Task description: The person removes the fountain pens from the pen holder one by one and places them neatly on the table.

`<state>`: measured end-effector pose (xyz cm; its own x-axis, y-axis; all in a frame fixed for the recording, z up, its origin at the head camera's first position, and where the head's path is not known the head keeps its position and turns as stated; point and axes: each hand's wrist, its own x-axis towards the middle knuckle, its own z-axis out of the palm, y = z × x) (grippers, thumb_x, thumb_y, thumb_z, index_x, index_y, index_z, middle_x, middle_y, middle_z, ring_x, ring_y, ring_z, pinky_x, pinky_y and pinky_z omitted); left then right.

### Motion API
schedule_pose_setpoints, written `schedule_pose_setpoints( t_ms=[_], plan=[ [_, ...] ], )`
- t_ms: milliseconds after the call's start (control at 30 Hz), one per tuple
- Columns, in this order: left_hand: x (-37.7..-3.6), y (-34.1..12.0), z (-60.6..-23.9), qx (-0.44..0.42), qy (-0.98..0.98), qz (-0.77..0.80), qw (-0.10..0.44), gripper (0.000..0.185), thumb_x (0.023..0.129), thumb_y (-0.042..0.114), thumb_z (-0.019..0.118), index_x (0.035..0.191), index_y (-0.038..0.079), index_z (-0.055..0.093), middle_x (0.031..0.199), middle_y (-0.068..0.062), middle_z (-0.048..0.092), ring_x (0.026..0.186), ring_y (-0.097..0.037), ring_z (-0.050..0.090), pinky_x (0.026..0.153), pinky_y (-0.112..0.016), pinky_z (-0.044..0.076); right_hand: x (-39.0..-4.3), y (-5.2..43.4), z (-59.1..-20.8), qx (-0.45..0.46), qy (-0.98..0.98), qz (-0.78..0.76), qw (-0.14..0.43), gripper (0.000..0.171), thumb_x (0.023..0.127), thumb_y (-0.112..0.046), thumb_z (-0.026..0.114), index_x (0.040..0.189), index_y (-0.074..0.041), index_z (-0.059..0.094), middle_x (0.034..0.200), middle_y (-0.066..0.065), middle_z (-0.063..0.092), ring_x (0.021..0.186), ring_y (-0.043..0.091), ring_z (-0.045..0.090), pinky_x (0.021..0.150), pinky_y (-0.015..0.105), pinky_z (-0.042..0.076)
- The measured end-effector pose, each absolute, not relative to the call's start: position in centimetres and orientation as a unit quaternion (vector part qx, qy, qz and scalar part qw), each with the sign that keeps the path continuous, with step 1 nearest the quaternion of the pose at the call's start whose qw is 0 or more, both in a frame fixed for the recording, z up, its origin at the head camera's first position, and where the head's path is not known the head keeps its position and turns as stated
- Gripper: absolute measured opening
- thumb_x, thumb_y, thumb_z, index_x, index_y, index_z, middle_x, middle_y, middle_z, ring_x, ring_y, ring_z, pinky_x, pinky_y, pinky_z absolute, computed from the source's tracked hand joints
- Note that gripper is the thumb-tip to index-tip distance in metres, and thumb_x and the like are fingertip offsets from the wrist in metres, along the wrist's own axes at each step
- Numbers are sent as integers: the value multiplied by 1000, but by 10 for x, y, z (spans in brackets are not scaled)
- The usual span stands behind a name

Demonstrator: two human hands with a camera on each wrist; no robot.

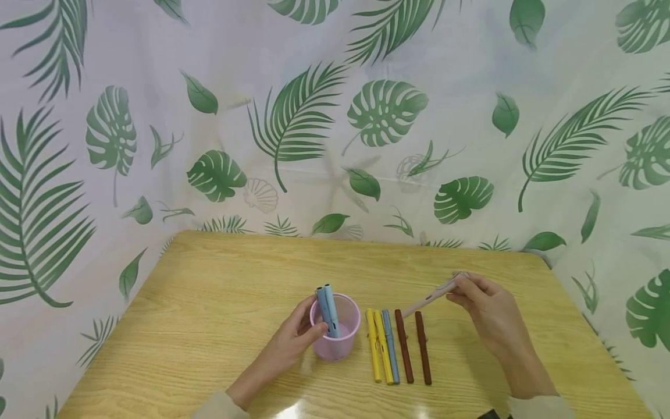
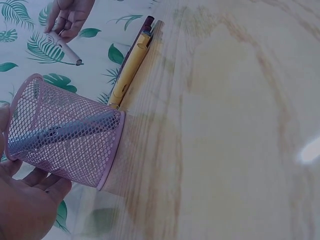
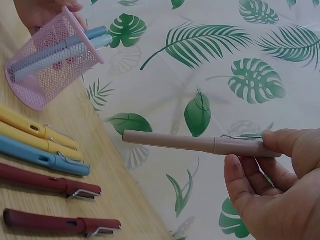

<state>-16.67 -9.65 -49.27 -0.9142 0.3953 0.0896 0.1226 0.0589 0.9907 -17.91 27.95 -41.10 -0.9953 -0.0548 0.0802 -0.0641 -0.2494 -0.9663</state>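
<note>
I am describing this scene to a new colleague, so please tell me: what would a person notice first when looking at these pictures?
First the pink mesh cup in the middle of the wooden table, with two light blue pens standing in it and the left hand gripping its side. To its right, five pens, yellow, blue and dark red, lie in a row on the table. Above them the right hand pinches a beige pen in the air.
</note>
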Motion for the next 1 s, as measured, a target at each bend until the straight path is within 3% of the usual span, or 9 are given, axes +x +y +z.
schedule_pose_setpoints(
  t_ms=[333, 733, 1000],
  plan=[
    [-168, -97, -494, 188, 718, 662, 106, 68, 107, 23, 60, 162, 4, 26, 165, -27, 26, 149, -43, 32, 122, -50, 30, -175, 299, -412, 13, -612, 790, 0, 18, 105, -7, 60, 107, 0, 76, 117, -2, 67, 104, 11, 66, 89, 24, 60],
    [-168, -98, -495, 190, 717, 662, 108, 68, 107, 23, 60, 162, 3, 25, 164, -28, 27, 148, -44, 34, 122, -51, 31, -173, 317, -422, 28, -629, 777, -17, 21, 107, -7, 56, 107, -8, 78, 106, -1, 71, 96, 11, 68, 87, 24, 60],
    [-168, -98, -494, 188, 716, 663, 108, 68, 107, 22, 60, 162, 3, 25, 164, -28, 27, 147, -44, 35, 122, -50, 32, -170, 327, -428, 38, -645, 762, -41, 21, 108, -8, 56, 108, -4, 77, 106, -2, 72, 95, 12, 69, 86, 24, 60]
  ],
)
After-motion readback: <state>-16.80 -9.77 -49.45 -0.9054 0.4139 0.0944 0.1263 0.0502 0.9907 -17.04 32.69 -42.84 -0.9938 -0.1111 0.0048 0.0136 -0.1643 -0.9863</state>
